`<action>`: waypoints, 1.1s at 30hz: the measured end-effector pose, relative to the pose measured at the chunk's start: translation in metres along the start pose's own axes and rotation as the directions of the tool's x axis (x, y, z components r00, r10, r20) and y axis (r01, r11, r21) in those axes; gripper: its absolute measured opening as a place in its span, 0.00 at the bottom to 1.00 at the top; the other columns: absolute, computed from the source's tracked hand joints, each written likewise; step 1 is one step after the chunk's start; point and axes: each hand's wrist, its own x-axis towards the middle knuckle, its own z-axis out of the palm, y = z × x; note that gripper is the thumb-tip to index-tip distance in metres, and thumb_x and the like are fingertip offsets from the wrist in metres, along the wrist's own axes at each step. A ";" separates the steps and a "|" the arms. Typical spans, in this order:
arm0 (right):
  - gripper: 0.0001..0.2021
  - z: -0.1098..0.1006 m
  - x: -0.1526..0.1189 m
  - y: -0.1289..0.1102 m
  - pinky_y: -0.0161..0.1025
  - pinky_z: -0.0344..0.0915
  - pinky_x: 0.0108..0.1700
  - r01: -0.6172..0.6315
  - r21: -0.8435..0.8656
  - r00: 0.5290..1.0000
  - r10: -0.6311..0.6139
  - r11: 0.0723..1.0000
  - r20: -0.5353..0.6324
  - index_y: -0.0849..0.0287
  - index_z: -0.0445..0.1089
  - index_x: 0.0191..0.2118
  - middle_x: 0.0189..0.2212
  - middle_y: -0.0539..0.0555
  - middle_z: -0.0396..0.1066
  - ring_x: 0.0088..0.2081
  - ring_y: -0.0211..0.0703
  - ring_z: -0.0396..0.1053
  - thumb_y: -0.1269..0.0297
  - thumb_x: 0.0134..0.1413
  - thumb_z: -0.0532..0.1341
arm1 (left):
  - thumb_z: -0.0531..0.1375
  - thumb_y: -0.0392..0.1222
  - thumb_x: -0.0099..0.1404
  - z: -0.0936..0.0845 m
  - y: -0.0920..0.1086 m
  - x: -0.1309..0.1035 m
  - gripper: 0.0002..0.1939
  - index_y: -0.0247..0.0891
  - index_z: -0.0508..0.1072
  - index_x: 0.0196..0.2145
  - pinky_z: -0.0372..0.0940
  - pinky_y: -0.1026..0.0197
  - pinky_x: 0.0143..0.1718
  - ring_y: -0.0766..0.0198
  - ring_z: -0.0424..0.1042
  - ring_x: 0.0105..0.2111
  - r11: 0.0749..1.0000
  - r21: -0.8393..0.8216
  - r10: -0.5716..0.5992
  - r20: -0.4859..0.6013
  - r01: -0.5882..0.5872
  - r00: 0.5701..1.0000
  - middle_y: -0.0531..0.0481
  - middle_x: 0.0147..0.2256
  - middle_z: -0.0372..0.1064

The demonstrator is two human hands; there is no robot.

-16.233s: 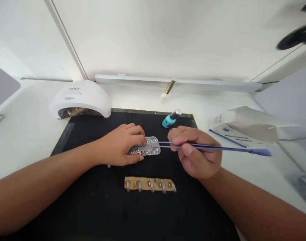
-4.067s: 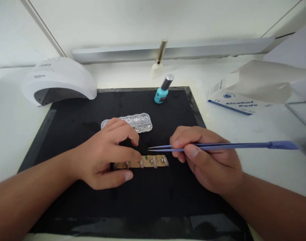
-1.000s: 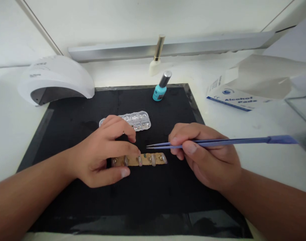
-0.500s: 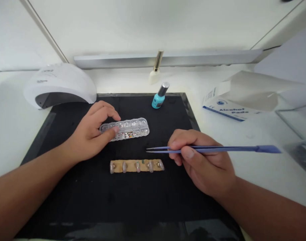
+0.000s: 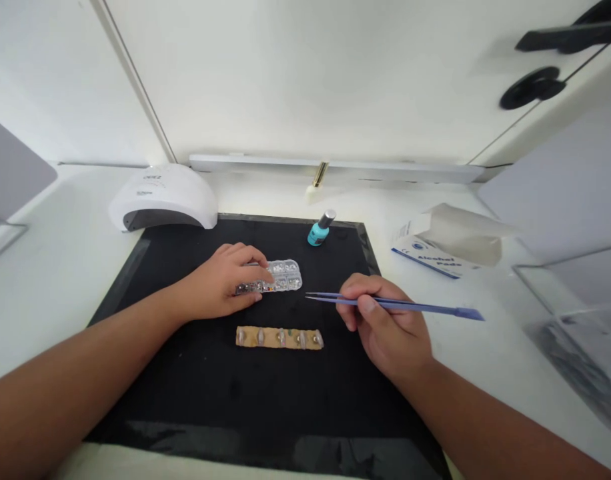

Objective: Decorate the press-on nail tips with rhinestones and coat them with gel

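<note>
One hand, the left [image 5: 219, 283], rests over the clear rhinestone case [image 5: 288, 275] toward the far edge of the black mat [image 5: 210, 393], its grip unclear; the right hand [image 5: 388, 325] clamps violet tweezers [image 5: 438, 309], tips parted. Looks like gem-picking, calling next for steady aim.

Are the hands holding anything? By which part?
The right hand holds the tweezers by their front half. The left hand covers the left end of the clear case; whether it grips is unclear.
</note>
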 end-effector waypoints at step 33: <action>0.09 -0.008 0.045 0.032 0.39 0.62 0.27 -0.047 0.042 0.979 0.037 0.998 0.203 0.59 0.73 0.32 0.22 0.48 0.67 0.23 0.38 0.64 0.59 0.58 0.63 | 0.54 0.35 0.70 0.010 -0.002 -0.002 0.12 0.43 0.74 0.47 0.57 0.37 0.62 0.53 0.65 0.57 0.997 0.071 0.017 0.034 -0.020 0.999 0.43 0.60 0.61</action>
